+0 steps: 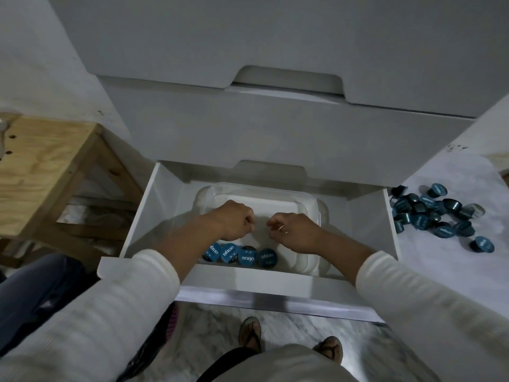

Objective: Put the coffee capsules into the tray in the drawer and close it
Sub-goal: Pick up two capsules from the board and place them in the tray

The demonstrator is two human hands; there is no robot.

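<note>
Curled hands (264,230) over capsule tray (308,202)

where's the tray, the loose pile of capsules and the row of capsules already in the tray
tray (275,201): head view, bare floor near its far rim.
loose pile of capsules (433,216): head view, middle of the heap right of the drawer.
row of capsules (246,257): head view, lid of the third capsule.

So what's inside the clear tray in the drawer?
Four blue capsules sit in a row along the tray's near edge. The left hand and right hand cover the middle; anything beneath them is hidden.
</note>
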